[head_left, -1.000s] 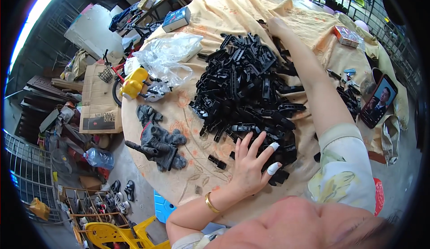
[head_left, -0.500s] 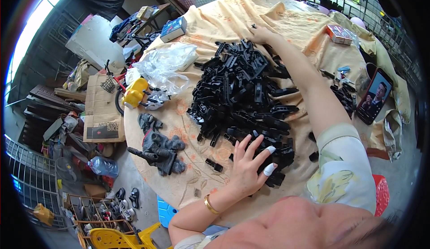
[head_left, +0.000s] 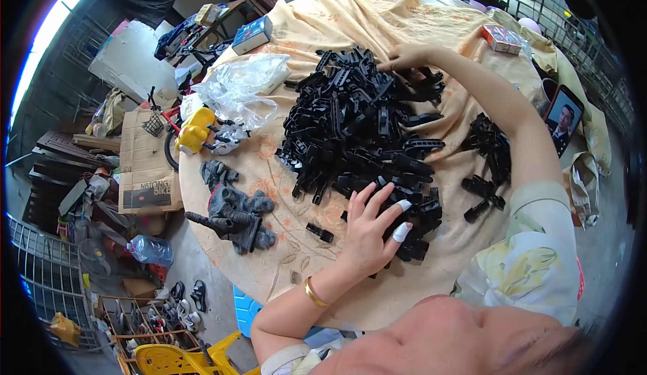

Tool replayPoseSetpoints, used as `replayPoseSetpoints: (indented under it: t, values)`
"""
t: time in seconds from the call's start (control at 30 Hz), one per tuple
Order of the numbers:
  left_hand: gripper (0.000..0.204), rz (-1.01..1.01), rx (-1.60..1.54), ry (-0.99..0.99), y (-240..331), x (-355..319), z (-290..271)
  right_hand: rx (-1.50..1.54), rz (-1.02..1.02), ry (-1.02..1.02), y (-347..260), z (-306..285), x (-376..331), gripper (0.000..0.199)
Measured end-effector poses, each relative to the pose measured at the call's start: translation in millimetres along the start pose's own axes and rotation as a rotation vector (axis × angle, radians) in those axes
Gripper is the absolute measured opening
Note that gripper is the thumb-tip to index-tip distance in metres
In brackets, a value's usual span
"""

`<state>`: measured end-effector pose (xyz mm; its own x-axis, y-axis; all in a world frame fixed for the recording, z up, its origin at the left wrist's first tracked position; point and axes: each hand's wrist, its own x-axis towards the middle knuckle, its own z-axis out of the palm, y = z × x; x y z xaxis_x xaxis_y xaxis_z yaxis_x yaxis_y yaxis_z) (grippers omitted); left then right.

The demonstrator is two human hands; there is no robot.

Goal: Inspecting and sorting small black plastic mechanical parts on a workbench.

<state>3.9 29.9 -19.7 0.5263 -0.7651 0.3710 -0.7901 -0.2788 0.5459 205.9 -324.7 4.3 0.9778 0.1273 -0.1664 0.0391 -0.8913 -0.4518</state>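
A large heap of black plastic clips (head_left: 350, 112) covers the middle of the cloth-covered table. My left hand (head_left: 371, 230) rests on the heap's near edge, fingers spread, with white covers on two fingertips. My right hand (head_left: 409, 56) reaches across to the heap's far side, its fingers stretched out and touching the black pieces there. The undersides of those fingers are hidden, and no held piece shows. One loose clip (head_left: 319, 233) lies left of my left hand. A smaller group of black clips (head_left: 488, 142) sits beneath my right arm.
On the table's left are a dark grey toy figure (head_left: 236, 210), a yellow toy (head_left: 195, 132) and a clear plastic bag (head_left: 246, 95). A blue box (head_left: 253, 36) stands at the far left. To the right are a red-and-white box (head_left: 501, 39) and a propped phone (head_left: 565, 120).
My right hand has drawn down and right, from the cloth beyond the heap onto its far edge. My left hand stays on the near edge. The view has shifted slightly.
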Motion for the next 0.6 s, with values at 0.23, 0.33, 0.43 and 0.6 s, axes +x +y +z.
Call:
replayPoseSetpoints:
  t: [0.23, 0.33, 0.43, 0.6]
  values:
    - [0.032, 0.012, 0.023, 0.037, 3.1, -0.1, 2.5, 0.03, -0.11, 0.498, -56.1, 57.2, -92.3, 0.061]
    - [0.032, 0.018, 0.045, 0.056, 5.8, -0.7, 6.6, 0.073, -0.187, 0.548, -101.3, 82.9, -119.9, 0.046]
    - [0.032, -0.004, 0.042, 0.052, 3.6, -8.9, 3.2, 0.006, -0.246, 0.368, -174.6, 103.9, -161.2, 0.044]
    - [0.033, 0.048, 0.027, 0.068, 14.4, -11.8, 6.9, -0.051, -0.303, 0.602, -153.5, 72.5, -163.9, 0.042]
